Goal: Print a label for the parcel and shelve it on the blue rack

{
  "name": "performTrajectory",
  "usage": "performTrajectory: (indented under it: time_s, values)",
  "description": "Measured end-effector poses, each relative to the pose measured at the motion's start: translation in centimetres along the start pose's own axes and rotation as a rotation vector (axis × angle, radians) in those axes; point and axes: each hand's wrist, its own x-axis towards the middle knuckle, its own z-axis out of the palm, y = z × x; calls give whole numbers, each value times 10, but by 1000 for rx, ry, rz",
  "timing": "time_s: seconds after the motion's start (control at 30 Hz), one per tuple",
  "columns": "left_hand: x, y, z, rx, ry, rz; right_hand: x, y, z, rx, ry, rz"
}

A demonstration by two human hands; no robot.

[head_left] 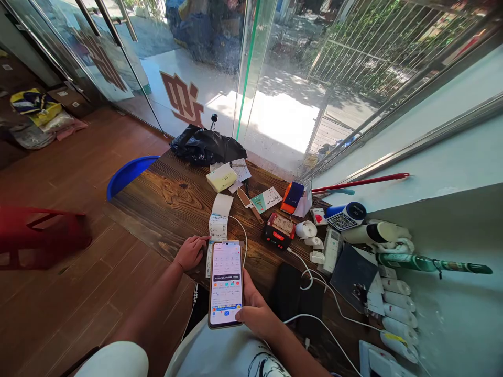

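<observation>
My right hand [257, 309] is closed around a smartphone [226, 293] with a lit screen, its thumb over the lower right corner. A white cable runs behind the phone. My left hand [192, 253] rests at the table's front edge, index finger stretched out and touching a strip of printed labels [218, 226]. The strip lies on the dark wooden table, its upper end blank and its lower part partly hidden by the phone. To the right stands a small black and red label printer [279, 230] beside a white paper roll [306, 229].
A tissue pack [221, 178], a knife [249, 204], a black plastic bag [208, 145] and a blue and orange box [292, 197] lie farther back. A green bottle [412, 262] and several paper rolls are at the right. A red stool [43, 235] stands left of the table.
</observation>
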Motion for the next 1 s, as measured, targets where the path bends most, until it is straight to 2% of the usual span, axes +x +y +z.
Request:
performTrajectory:
  time_s: [0.23,0.43,0.53,0.6,0.7,0.77,0.9,1.0]
  values:
    - [0,1,0,-20,-12,-11,1,1,-2,18,-9,-12]
    - [1,4,-5,-75,-21,-46,3,-3,3,71,47,-1]
    - [1,8,-7,-124,-12,-88,7,3,-4,102,123,-13]
    - [2,12,-6,-166,14,-141,11,12,-17,112,251,-54]
    - [7,23,-2,-235,100,-290,17,27,-49,57,575,-127]
    - [13,30,3,-271,197,-454,20,34,-73,-11,755,-166]
    - [34,37,11,-329,369,-820,23,37,-110,-108,884,-220]
    - [53,35,10,-434,370,-967,26,34,-124,-219,933,-223]
